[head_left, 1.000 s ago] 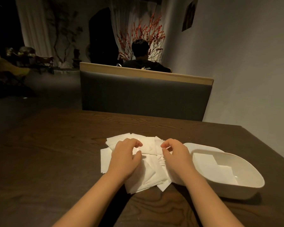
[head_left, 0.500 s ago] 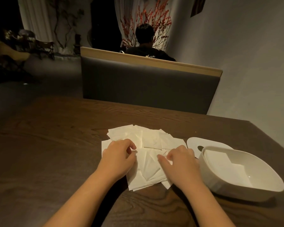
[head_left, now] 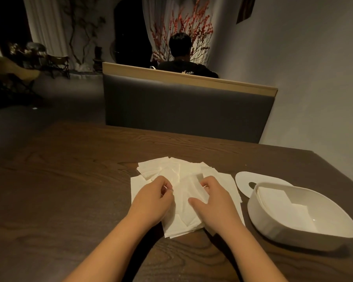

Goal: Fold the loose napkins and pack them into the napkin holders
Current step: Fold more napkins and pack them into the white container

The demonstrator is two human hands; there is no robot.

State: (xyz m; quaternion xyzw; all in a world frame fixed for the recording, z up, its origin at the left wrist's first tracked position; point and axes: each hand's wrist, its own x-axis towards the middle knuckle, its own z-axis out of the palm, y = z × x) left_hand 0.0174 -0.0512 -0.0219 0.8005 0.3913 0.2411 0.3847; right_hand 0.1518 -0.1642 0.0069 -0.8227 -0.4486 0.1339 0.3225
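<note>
Two hands lay on one loose pile of napkins [head_left: 183,180] on table [head_left: 69,180]. Left hand [head_left: 153,200] had fingers curled, pinching top napkin's edge. Right hand [head_left: 210,202] also curled, gripping same napkin (thumb stretched across it). One white holder [head_left: 273,222] sat right of right fingers, few napkins inside; one lid [head_left: 243,180] lay flat beyond it.

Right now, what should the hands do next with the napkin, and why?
Probably lift the top napkin and fold it over. Both the left hand and the right hand already pinch its edges on the loose pile, and the white holder beside it has room.
</note>
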